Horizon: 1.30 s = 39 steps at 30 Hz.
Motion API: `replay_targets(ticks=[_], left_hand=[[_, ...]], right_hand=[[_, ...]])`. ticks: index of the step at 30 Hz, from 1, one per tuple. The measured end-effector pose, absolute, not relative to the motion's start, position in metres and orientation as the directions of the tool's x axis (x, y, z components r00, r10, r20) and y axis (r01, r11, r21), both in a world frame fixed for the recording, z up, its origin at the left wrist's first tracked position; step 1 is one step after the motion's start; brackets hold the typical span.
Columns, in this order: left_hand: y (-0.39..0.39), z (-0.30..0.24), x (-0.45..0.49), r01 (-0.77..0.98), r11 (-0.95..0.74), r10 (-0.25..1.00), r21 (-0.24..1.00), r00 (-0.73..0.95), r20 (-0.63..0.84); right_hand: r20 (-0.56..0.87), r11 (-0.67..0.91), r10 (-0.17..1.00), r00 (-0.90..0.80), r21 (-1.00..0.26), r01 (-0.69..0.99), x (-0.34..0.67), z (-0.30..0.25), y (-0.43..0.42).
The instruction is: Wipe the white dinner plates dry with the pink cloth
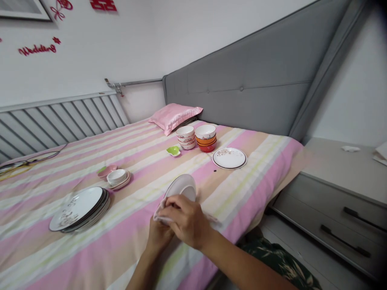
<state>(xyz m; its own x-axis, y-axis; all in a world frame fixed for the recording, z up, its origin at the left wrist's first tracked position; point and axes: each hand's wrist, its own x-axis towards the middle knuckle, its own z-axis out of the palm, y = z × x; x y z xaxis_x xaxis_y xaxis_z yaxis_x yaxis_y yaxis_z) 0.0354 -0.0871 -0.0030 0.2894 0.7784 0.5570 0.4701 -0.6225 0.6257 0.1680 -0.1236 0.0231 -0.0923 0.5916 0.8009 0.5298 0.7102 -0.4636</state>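
Striped bedspread [145, 153], handheld plate [182, 185] aslant

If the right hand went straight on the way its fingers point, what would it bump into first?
Probably the tilted plate: the right hand has a cloth in its fingers, apparently at the plate's near side. One view leaves the exact depth unclear.

I'm seeing the word "Wedding" [38, 49] running in red script across the white wall [121, 48], around ten o'clock. Nearer eleven o'clock, on that same wall, a red double-happiness sign [103, 5], 囍, is showing, its top slipping out of sight, so I'm reading it mostly from its lower part.
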Motion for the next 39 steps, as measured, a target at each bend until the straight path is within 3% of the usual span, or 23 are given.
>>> replay_targets(ticks=[3, 6, 14, 18, 21, 26, 29, 32, 35, 39], left_hand=[[-0.085, -0.005, 0.035, 0.474, -0.619, 0.78, 0.626, 0.281, 0.559], [-0.085, -0.006, 0.034, 0.453, -0.623, 0.78, 0.638, 0.304, 0.547], [-0.089, -0.007, 0.036, 0.513, -0.522, 0.853, 0.681, 0.304, 0.425], [-0.09, -0.008, 0.037, 0.498, -0.505, 0.863, 0.705, 0.317, 0.394], [-0.091, -0.01, 0.037, 0.471, -0.5, 0.863, 0.727, 0.337, 0.375], [-0.093, -0.009, 0.04, 0.444, -0.586, 0.801, 0.678, 0.442, 0.403], [-0.094, -0.008, 0.041, 0.46, -0.642, 0.758, 0.613, 0.502, 0.417], [-0.092, -0.01, 0.04, 0.476, -0.64, 0.764, 0.603, 0.477, 0.435], [-0.089, -0.014, 0.037, 0.511, -0.603, 0.797, 0.612, 0.415, 0.438], [-0.086, -0.015, 0.035, 0.549, -0.569, 0.822, 0.613, 0.361, 0.44]], right_hand=[[0.805, 0.742, 0.564, -0.186, -0.395, 0.541, 0.164, 0.019, -0.127], [0.806, 0.735, 0.571, -0.156, -0.417, 0.535, 0.164, 0.017, -0.125], [0.688, 0.595, 0.656, 0.31, -0.724, 0.348, 0.186, 0.031, -0.106], [0.468, 0.427, 0.719, 0.514, -0.881, 0.205, 0.206, 0.02, -0.088], [0.142, 0.157, 0.794, 0.59, -0.987, 0.026, 0.219, 0.001, -0.075], [0.009, 0.03, 0.791, 0.611, -0.999, -0.024, 0.229, -0.021, -0.069], [0.066, 0.067, 0.773, 0.631, -0.998, 0.022, 0.228, -0.013, -0.075], [0.289, 0.245, 0.726, 0.625, -0.957, 0.158, 0.22, 0.005, -0.086], [0.575, 0.474, 0.643, 0.506, -0.818, 0.327, 0.206, 0.02, -0.097], [0.741, 0.596, 0.597, 0.309, -0.667, 0.447, 0.191, 0.027, -0.108]])
